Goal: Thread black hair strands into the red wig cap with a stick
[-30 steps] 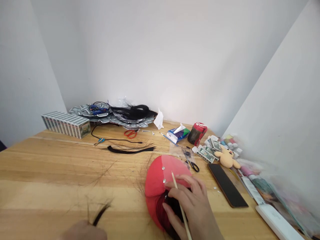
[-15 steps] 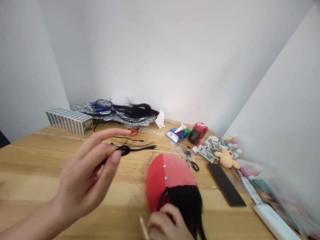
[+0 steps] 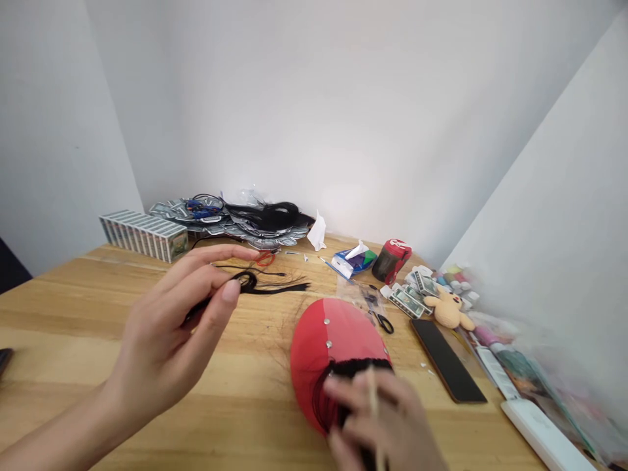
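Near edge: right hand (image 3: 385, 425), motion-blurred, fingers bent down over the near side of the red dome form (image 3: 328, 330). A thin wooden stick (image 3: 373, 396) runs through its fingers, pointing away from the person. Grip tightness can't be read through the blur.

Black hair fringe (image 3: 343, 369) lies on the dome, directly under that hand and touching it.

Left and higher: left hand (image 3: 161, 340), raised off the wooden table (image 3: 73, 307). Thumb and forefinger are pinched on a lock of black hair (image 3: 245, 282), the other fingers loosely spread. The lock curls into a small loop at the pinch.

Key relation: the dome lies right of and below the lock, well apart from it. The right hand is on the dome; the left is the farther one. The dome's long axis runs near to far.

Beyond: loose hair strand (image 3: 287, 286) flat on the table, black scissors (image 3: 381, 320), plush bear (image 3: 449, 311).
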The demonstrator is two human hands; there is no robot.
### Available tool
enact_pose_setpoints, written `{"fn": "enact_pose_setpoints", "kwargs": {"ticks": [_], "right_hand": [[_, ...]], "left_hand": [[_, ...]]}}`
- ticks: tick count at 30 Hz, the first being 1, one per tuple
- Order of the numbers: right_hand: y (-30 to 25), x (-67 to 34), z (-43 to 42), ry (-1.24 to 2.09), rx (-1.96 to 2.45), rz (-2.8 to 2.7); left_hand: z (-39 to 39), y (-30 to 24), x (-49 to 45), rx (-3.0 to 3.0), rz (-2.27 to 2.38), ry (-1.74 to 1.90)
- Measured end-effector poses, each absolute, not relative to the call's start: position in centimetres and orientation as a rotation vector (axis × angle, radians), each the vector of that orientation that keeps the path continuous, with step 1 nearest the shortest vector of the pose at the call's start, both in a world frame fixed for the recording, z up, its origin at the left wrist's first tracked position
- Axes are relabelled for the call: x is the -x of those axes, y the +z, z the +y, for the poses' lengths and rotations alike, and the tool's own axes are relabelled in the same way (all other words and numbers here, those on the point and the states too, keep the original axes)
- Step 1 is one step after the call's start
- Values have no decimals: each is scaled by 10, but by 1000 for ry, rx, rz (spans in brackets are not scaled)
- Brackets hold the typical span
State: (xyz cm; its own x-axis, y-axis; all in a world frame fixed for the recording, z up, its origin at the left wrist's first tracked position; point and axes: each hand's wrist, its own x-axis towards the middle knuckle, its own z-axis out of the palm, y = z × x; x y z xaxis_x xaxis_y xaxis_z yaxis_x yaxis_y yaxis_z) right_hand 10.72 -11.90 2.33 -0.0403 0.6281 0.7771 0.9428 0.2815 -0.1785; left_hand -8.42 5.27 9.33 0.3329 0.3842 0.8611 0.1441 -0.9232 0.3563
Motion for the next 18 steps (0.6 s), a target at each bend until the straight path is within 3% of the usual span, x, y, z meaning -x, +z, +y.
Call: {"fn": "enact_pose_setpoints", "kwargs": {"ticks": [7, 18], "right_hand": [[16, -137, -94, -456, 1582, -1667], [8, -113, -87, -676, 1312, -1853]], "left_hand": [[58, 88, 80, -2404, 428, 1529], [50, 60, 67, -2444, 382, 1227]]}}
